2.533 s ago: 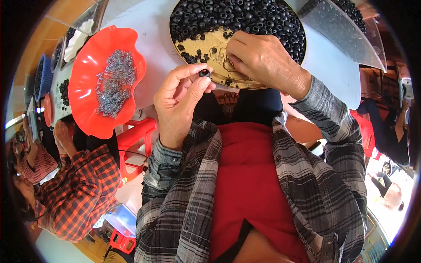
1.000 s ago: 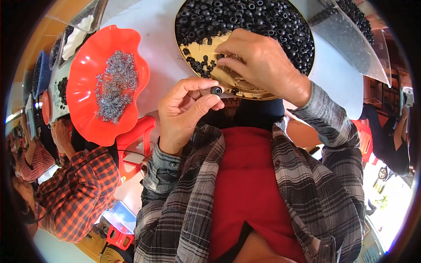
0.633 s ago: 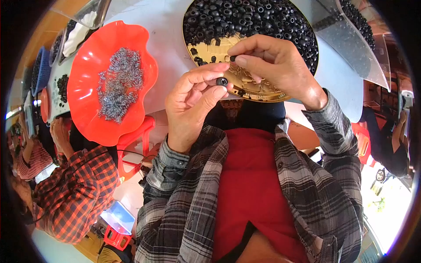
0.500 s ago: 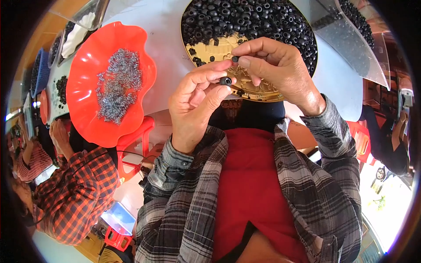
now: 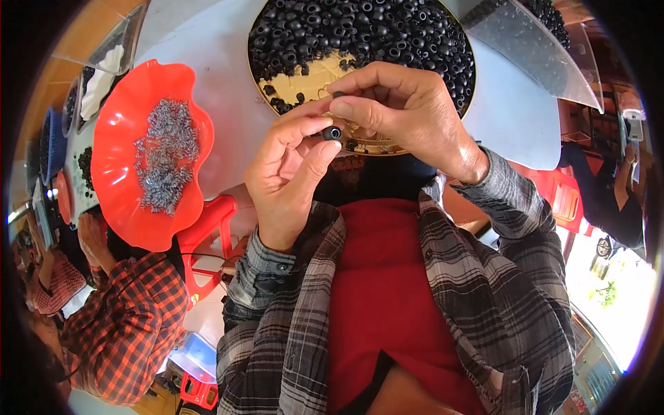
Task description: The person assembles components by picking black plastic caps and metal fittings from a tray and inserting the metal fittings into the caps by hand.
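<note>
Between the thumb and fingers of my left hand (image 5: pixel 289 169) is a small black hollow plastic piece (image 5: pixel 333 133), its round opening facing up toward me. My right hand (image 5: pixel 408 114) pinches a smaller black plastic piece (image 5: pixel 338 95) just above it, the two pieces apart. Both hands are over the near edge of a round gold-coloured tray (image 5: pixel 290 86). Many loose black plastic pieces (image 5: pixel 366 31) cover the tray's far side, with bare gold showing nearest my hands. To the left, a red scalloped dish (image 5: pixel 114 149) holds a pile of small metal springs (image 5: pixel 166 155).
A clear plastic bin (image 5: pixel 532 48) with black pieces stands at the far right of the pale table (image 5: pixel 214 41). Red plastic stools (image 5: pixel 220 232) stand below the table edge. At the left sits a person in a red checked shirt (image 5: pixel 135 311), near a blue basket (image 5: pixel 52 145).
The whole view has shifted, so tray and hands appear further left. My hands keep their pinches, and the smaller piece is now more covered by my right fingers.
</note>
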Action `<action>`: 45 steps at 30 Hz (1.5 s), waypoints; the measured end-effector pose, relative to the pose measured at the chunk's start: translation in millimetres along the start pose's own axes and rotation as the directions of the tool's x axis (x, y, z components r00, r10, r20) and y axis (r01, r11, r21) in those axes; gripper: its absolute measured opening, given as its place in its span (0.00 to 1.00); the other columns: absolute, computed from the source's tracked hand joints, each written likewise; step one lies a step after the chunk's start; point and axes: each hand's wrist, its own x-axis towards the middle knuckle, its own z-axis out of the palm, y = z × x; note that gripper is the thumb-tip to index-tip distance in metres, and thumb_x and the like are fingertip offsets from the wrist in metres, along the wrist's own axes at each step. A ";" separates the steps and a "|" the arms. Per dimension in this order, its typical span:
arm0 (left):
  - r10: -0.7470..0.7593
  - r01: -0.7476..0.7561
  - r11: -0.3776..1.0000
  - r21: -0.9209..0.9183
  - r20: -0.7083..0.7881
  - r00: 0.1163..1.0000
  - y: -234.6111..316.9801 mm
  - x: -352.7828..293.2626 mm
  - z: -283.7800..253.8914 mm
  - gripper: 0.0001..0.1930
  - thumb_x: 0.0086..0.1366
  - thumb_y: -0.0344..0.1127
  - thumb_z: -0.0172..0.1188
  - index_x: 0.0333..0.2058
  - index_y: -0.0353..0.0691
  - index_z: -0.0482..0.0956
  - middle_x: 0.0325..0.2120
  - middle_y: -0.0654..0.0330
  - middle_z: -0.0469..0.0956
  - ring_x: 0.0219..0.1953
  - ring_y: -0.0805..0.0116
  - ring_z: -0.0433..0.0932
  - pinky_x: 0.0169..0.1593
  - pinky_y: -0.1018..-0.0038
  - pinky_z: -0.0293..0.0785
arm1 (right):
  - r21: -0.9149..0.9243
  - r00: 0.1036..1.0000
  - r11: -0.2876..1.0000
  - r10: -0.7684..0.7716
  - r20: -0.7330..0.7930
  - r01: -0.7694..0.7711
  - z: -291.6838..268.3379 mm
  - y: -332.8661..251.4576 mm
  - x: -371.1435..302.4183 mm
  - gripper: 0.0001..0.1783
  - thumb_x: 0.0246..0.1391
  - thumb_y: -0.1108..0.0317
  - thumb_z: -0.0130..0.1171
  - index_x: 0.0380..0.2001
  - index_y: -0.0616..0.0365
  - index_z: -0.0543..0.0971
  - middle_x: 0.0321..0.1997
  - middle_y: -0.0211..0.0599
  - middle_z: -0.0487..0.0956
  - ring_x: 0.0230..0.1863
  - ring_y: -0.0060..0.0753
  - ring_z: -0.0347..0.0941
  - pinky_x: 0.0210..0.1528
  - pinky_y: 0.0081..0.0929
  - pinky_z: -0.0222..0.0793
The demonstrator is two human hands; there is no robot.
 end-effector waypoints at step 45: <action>-0.036 0.054 0.949 0.310 -0.063 0.997 11.5 4.9 9.0 0.11 0.65 0.19 0.60 0.47 0.27 0.79 0.38 0.57 0.79 0.39 0.73 0.81 0.44 0.78 0.80 | -0.451 0.925 0.822 -0.379 0.022 0.348 0.7 -0.1 -12.0 0.07 0.51 0.75 0.65 0.35 0.59 0.82 0.30 0.36 0.82 0.32 0.32 0.80 0.37 0.26 0.77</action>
